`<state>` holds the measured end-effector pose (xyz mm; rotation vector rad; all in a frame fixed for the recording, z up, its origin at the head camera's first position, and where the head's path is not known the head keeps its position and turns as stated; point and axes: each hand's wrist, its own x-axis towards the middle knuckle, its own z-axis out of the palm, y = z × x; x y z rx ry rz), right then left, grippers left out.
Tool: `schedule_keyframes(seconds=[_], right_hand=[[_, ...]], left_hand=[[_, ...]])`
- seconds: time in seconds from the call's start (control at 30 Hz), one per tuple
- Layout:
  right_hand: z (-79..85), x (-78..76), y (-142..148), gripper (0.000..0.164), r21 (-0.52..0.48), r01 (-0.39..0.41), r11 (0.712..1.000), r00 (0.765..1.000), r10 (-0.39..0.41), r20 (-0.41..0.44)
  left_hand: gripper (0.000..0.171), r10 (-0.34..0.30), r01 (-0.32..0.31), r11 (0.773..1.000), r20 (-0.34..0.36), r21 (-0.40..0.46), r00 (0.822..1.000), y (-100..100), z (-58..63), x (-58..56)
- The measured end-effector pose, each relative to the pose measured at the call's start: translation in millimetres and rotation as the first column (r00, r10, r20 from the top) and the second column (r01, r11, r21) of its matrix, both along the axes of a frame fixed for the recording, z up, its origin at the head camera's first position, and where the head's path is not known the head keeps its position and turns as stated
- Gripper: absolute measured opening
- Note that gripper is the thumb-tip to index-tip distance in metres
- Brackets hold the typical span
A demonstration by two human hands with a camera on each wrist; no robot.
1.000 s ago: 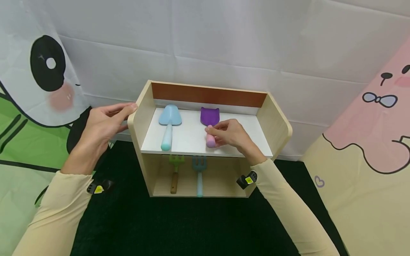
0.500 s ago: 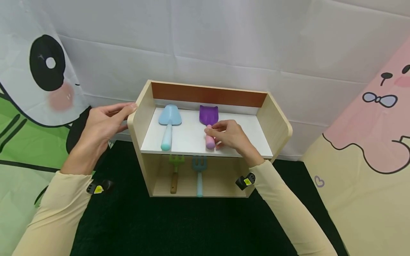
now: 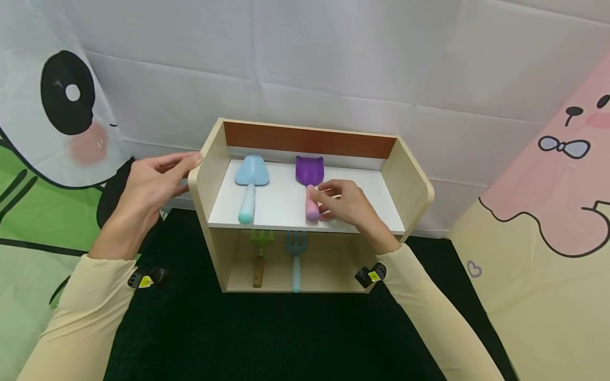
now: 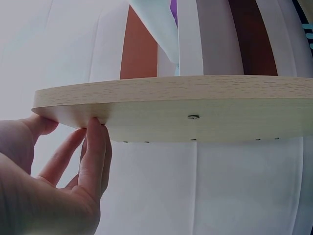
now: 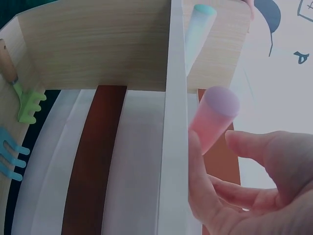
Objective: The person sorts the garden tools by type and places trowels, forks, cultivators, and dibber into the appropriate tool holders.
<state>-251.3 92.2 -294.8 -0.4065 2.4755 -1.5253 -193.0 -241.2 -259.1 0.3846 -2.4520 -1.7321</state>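
While right fingers (image 5: pixel 196 171) flank cylindrical handle (image 5: pixel 213 120), left fingers (image 4: pixel 93 159) touch woodgrain panel (image 4: pixel 161 117).

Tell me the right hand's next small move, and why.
I'd probably ease the right hand away from the pink handle: in the right wrist view the thumb looks clear of it, and the purple shovel seems to lie flat on the white shelf beside the blue shovel.

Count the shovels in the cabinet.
2: the blue shovel on the left of the upper white shelf, and the purple shovel further right, by the right hand.
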Motion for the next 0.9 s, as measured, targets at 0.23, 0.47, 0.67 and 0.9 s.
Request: schedule_keyframes(seconds=[0.23,0.47,0.67,0.9], right_hand=[[-2.5,7.6,10,0.041,0.094,-0.010,0.996,0.993,0.021,-0.115],[-3.3,19.0,22,0.036,0.092,-0.019,0.996,0.983,0.035,-0.182],[-4.9,30.2,32,0.038,0.097,-0.020,0.995,0.974,0.041,-0.222],[-14.6,39.0,46,0.038,0.073,-0.014,0.997,0.958,0.034,-0.284]], left_hand=[[0.076,0.006,-0.006,1.000,0.007,-0.002,1.000,-1,0.4,0.5],[0.077,0.002,-0.002,1.000,0.012,-0.002,1.000,-1,0.4,-0.1],[0.077,0.002,-0.002,1.000,0.012,-0.004,1.000,-1,-0.1,-0.8],[0.075,0.003,-0.003,1.000,0.009,0.000,1.000,0,-0.3,-0.9]])
